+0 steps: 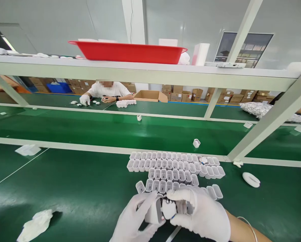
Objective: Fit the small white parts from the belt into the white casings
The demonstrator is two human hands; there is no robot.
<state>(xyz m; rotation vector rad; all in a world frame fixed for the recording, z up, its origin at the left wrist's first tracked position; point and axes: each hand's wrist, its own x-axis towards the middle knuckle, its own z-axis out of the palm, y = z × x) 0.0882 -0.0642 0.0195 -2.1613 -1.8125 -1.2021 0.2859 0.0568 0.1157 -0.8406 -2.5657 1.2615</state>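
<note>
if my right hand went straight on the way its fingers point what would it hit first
Probably the white casing in the left hand, just beyond the small white part held by the right hand; depth is unclear, so casing and part may be touching.

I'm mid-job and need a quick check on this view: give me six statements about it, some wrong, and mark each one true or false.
1. The left hand holds a white housing, and the right hand holds a small part next to it. True.
2. Both of these hands are bare. False: both wear white gloves.
3. Rows of small white cups are set out beyond the hands. True.
4. The red tray hangs underneath the shelf. False: the red tray sits on top of the shelf.
5. A crumpled white item lies on the green table, left of the left hand. True.
6. The oval white piece lies left of the cups. False: the oval white piece lies to their right.
</note>
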